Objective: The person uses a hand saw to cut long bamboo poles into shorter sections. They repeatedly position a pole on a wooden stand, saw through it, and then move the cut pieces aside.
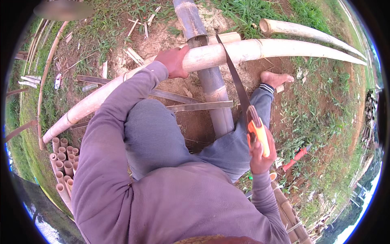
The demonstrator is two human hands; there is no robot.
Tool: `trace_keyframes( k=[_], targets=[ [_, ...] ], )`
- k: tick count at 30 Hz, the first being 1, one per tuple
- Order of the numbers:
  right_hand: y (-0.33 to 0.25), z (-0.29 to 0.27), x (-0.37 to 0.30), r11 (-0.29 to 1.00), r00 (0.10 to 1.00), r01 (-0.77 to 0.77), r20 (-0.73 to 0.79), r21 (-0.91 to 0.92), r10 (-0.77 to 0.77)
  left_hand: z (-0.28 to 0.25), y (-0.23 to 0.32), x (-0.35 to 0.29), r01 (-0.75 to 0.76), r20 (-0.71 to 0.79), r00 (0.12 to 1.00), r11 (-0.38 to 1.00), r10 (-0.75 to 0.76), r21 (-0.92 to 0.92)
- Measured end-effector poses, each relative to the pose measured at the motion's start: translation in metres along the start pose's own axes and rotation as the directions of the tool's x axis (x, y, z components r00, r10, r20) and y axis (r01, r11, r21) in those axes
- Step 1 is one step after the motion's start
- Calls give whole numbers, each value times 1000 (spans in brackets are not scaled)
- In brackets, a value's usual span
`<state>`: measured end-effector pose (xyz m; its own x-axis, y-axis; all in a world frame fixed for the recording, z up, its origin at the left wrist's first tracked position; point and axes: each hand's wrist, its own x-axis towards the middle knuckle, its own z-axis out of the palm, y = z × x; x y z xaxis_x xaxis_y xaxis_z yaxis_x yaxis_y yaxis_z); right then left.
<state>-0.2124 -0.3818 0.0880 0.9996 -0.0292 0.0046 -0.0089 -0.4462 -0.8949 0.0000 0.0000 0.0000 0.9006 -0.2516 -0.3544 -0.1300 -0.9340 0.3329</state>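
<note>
Outdoors, grassy dirt point(284, 112); pole point(205, 57) approx 8–2 o'clock, saw point(239, 83) pts 11. L hand point(174, 62) curled on pole, R hand point(263, 157) closed round saw.

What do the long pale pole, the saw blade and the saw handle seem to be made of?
The long pale pole looks like bamboo, smooth and rather dull: ringed joints cross it. The saw blade is probably metal, thin, flat and dark; coating or rust, I cannot tell. The saw handle is likely plastic, orange and yellowish with a moulded shape, though rubber is possible.
</note>
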Motion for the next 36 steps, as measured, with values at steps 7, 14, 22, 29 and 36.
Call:
trace_keyframes(
  k=[7, 14, 22, 29, 36],
  targets=[
    [38, 105, 152, 984, 983, 172, -78, 43, -169, 17, 0, 14, -74, -37, 997, 996, 72, -57],
    [22, 33, 38, 991, 1000, 25, 0, 134, -25, 13, -11, 9, -34, -75, 997, 999, 33, -17],
    [39, 98, 143, 995, 998, 43, -38, 86, -40, 10, -6, 17, -84, -55, 995, 994, 81, -63],
    [47, 19, 2, 980, 979, 198, -49, -33, -200, 11, -16, 10, -41, -33, 999, 996, 39, -84],
    [64, 106, 148, 989, 985, 145, -100, 32, -141, 9, -8, 19, -78, -27, 997, 990, 75, -114]
  ],
)
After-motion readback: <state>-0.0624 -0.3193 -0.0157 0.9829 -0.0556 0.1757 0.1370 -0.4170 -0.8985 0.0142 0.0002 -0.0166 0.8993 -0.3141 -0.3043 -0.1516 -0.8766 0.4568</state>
